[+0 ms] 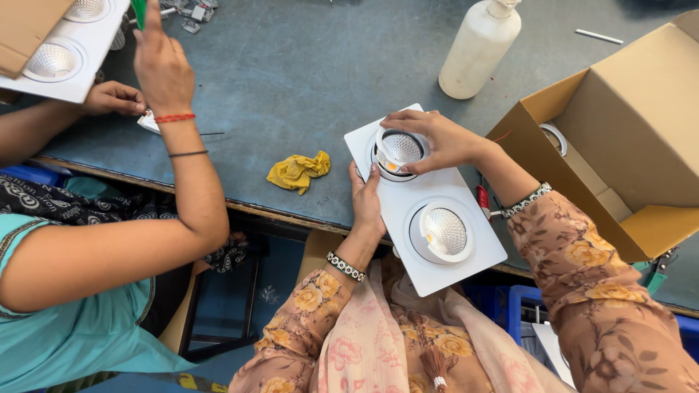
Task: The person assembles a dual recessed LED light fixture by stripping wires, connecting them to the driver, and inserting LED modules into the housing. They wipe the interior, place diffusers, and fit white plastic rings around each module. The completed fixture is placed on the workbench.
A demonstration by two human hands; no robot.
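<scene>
Grey bench (291, 65) | right hand (437, 138) covers light fixture (426, 200) rim | box (619, 145) cropped

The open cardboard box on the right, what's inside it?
Inside the cardboard box, a white round ring shows near the left wall, with a pale cardboard insert beside it. The flaps and walls hide everything deeper.

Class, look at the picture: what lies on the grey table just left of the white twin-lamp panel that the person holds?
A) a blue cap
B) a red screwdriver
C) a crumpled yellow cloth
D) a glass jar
C: a crumpled yellow cloth lies on the grey table beside the left hand, which steadies the white twin-lamp panel.
</scene>
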